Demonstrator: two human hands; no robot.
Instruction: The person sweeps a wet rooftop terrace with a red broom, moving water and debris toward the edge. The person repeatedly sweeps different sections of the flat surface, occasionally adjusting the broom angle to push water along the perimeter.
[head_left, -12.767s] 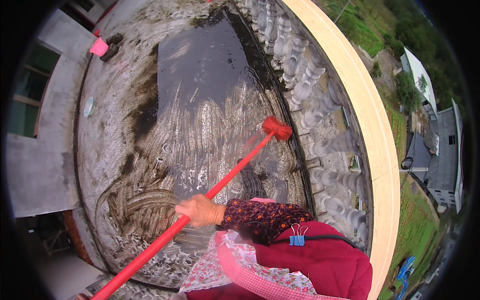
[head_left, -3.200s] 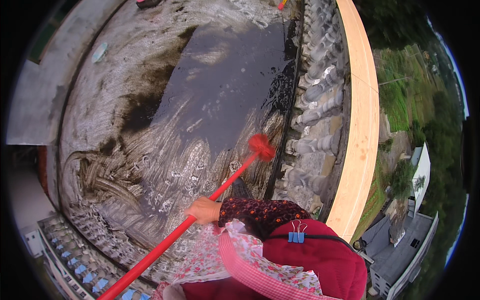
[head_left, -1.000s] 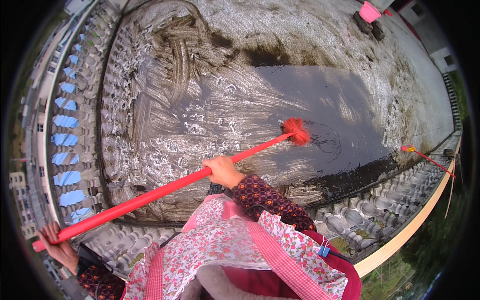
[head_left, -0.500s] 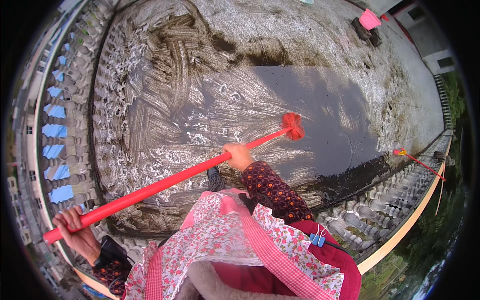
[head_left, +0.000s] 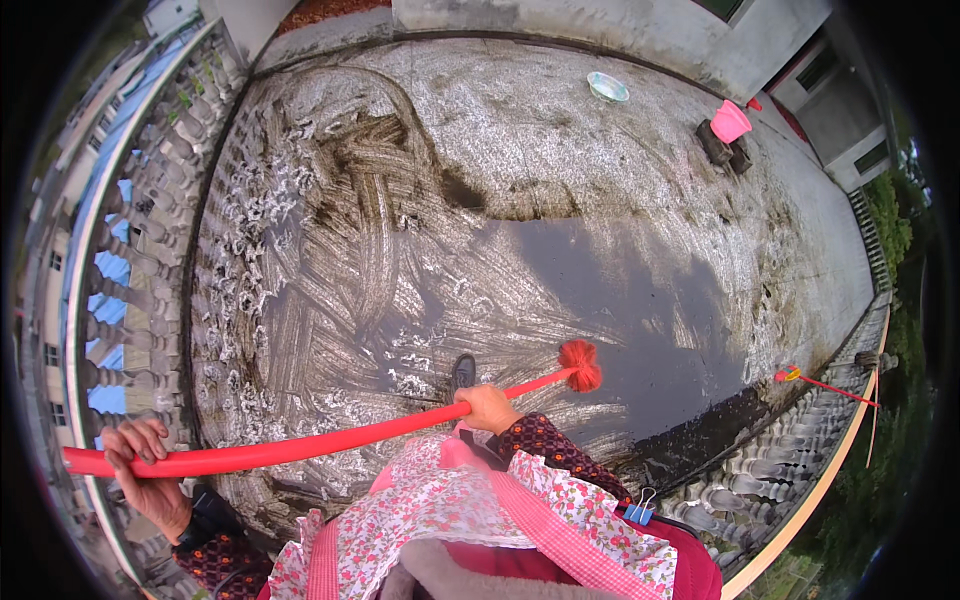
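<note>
A red-handled broom (head_left: 330, 444) slants across in front of me, its thin red bristle head (head_left: 580, 366) over the wet floor at the edge of a dark puddle (head_left: 650, 330). The thick end of the handle is in my left hand (head_left: 148, 470), far to the left by the railing, fingers curled round it. Closer to the bristles, my right hand (head_left: 487, 408) grips the handle just ahead of my apron. Whether the bristles press on the floor I cannot tell.
Stone balusters (head_left: 150, 260) line the left side, and more run along the lower right. A pink basin (head_left: 730, 121) rests on dark blocks at the far right; a pale basin (head_left: 608, 87) lies farther back. Another red-handled tool (head_left: 835, 388) leans at the right railing. My shoe (head_left: 463, 371) shows.
The view has tilted up, bringing the far wall and pale basin into sight. Both hands keep their hold on the broom; its head sits lower in the picture.
</note>
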